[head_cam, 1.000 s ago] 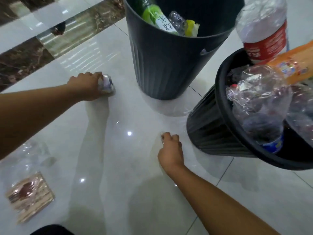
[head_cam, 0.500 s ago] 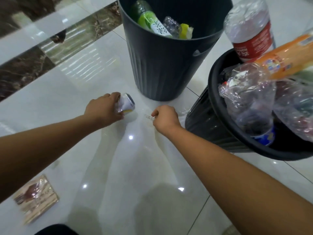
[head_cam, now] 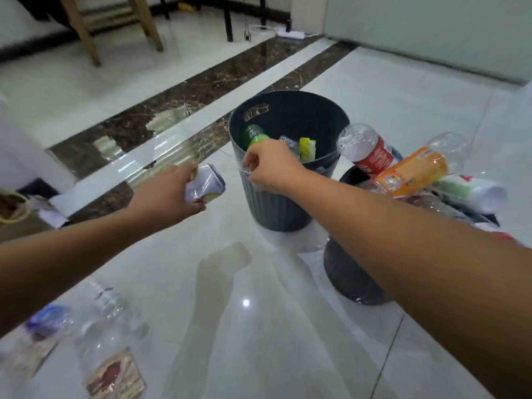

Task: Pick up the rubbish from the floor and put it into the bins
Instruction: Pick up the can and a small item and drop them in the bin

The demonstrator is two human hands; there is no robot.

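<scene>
My left hand (head_cam: 169,194) grips a crushed white drinks can (head_cam: 205,182), held in the air just left of the dark grey ribbed bin (head_cam: 276,205). My right hand (head_cam: 269,167) is raised at the near rim of that bin and pinches a thin scrap of clear plastic film (head_cam: 240,168). Inside this bin lie a green bottle (head_cam: 253,135) and a yellow wrapper (head_cam: 306,148). A second dark bin (head_cam: 351,277) to the right is heaped with bottles, among them a red-labelled one (head_cam: 368,151) and an orange-labelled one (head_cam: 411,171).
Clear plastic bottles (head_cam: 106,321) and a brown-labelled packet (head_cam: 115,375) lie on the glossy white tile floor at lower left. Wooden chair legs (head_cam: 83,33) and a power strip (head_cam: 290,33) stand at the back. A dark marble strip (head_cam: 201,93) crosses the floor behind the bins.
Both hands have risen from the floor toward the grey bin, the left carrying the can, the right carrying the plastic scrap. The camera has tilted up, showing more of the room.
</scene>
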